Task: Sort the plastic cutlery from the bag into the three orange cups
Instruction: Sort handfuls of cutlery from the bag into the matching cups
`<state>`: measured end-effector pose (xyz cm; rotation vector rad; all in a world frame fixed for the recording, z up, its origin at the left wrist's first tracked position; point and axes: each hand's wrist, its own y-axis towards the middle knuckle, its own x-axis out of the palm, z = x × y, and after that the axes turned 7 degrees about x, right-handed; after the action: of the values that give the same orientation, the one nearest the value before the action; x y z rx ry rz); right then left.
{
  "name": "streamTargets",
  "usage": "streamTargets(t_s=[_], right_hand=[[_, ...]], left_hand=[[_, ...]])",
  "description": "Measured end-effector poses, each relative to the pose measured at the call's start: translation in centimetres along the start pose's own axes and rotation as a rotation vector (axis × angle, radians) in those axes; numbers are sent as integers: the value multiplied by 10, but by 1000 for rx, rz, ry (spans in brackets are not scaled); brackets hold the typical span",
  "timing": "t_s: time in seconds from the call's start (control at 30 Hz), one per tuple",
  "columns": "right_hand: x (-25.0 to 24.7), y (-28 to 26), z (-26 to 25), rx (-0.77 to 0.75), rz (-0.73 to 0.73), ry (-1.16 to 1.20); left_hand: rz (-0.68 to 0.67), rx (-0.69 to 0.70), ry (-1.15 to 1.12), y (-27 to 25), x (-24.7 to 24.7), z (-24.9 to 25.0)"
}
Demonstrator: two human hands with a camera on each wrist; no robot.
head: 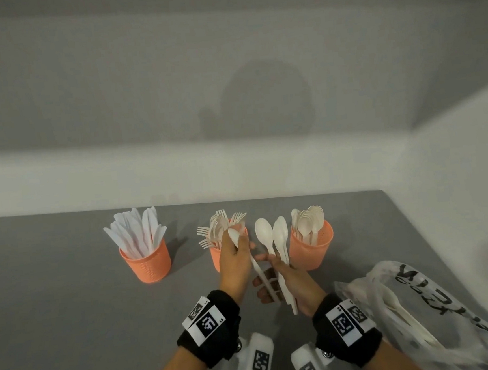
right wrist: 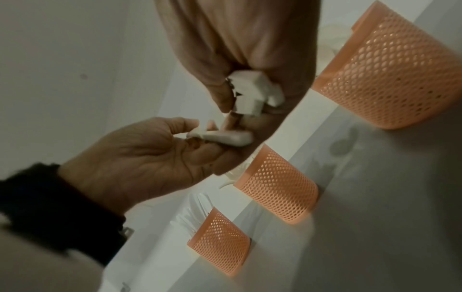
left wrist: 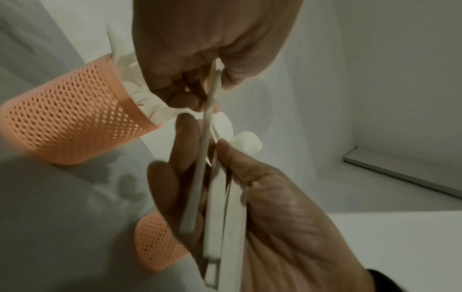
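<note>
Pinching one spoon [head: 244, 249], left hand [head: 235, 263]; bundle [head: 278, 240] right.

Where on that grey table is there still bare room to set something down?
The widest bare stretch lies left of the knife cup, out to the table edge. A smaller patch sits between the knife cup and fork cup. It is crowded between fork cup and spoon cup, and by the bag.

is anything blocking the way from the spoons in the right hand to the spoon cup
Nothing visible does. The right hand holds the cream plastic spoons just left of the orange mesh cup of spoons, with open air between. That cup is already crowded with upright spoons, though. The left hand is on the far side.
</note>
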<state>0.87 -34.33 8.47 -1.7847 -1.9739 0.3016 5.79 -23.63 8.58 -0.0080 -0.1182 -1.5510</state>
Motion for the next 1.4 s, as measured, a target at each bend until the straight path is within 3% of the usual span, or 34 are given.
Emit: streamTargets(t_s=[0.17,0.33,0.43,0.5,0.63,0.83,0.93,1.1,1.3,1.4], right_hand=[[-1,6,7,3,84,-71],[-7,7,6,50,-35,24],[-8,5,5,51,-100,-39],[-7,1,4,34,-125,-93],[-4,1,3,-46,28,-287],[-7,10,16,-317,313,-763],[-8,9,18,-345,328,-859],[-14,0,18,-345,337,-1038],[-23,-11,29,-275,265,-917],[-28,-28,26,-222,255,-806]], left_hand=[[-141,-26,52,3,0,10],[-222,-20,-13,0,-4,14],[-305,-115,-82,1,-9,9],[-292,-151,-86,4,-10,7],[-125,-71,49,5,-4,2],[-129,-24,99,-5,9,1],[-144,57,159,-7,9,-2],[-184,21,192,-17,4,-5],[-391,-146,36,-21,-11,-12],[-409,-163,-19,-23,-7,-9]])
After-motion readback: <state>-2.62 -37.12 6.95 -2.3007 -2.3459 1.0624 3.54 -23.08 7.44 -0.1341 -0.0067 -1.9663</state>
